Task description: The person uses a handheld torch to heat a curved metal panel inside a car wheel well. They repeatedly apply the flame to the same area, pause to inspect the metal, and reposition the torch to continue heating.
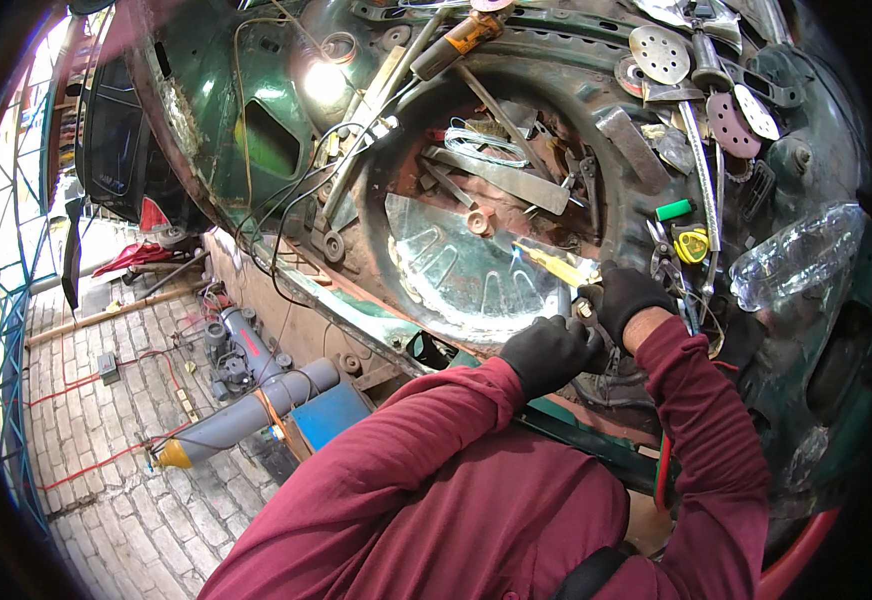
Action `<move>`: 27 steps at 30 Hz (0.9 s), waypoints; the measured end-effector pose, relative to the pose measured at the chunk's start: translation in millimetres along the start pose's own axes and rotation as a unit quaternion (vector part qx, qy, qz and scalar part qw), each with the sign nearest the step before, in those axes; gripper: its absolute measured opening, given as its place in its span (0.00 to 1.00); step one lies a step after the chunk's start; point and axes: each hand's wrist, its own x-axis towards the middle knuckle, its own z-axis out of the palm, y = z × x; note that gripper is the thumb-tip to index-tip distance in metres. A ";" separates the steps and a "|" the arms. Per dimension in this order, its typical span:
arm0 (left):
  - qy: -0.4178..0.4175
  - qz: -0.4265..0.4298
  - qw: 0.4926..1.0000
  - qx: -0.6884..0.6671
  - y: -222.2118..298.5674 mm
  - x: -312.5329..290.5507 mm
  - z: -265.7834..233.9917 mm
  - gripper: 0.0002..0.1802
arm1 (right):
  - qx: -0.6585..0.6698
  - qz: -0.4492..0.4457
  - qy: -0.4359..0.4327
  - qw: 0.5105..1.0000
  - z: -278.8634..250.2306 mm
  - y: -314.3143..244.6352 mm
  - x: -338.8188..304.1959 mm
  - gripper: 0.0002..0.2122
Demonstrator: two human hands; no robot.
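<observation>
Both my hands wear black gloves and meet at the near edge of a round well in green car bodywork. My left hand (553,355) is closed, its fingers curled by a brass fitting (584,308) that shows between the hands. My right hand (633,300) is closed too; what it grips is mostly hidden. Beside its fingers, a yellow tapering shape (558,266) points left over the well; I cannot tell whether it is a tool's handle or a flame. Under it lies a scraped, whitish sheet-metal panel (456,275).
Pliers (664,250), a green lighter (673,210), a yellow tape measure (692,245) and a plastic bottle (796,257) lie to the right. Sanding discs (660,54) sit beyond. An orange power tool (461,42) rests across the far side. A grey gas cylinder (246,410) lies on the brick floor.
</observation>
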 end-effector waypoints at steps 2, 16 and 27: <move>0.005 -0.003 1.000 -0.002 0.5 0.2 0.0 0.18 | -0.006 0.000 -0.003 1.000 0.1 0.8 0.0 0.25; -0.018 -0.009 1.000 -0.019 -0.5 0.6 -2.2 0.19 | 0.014 0.005 0.006 1.000 0.5 3.8 -0.8 0.24; -0.005 -0.007 1.000 -0.020 -1.0 0.7 0.8 0.18 | -0.003 -0.006 0.008 1.000 2.3 10.7 -2.1 0.24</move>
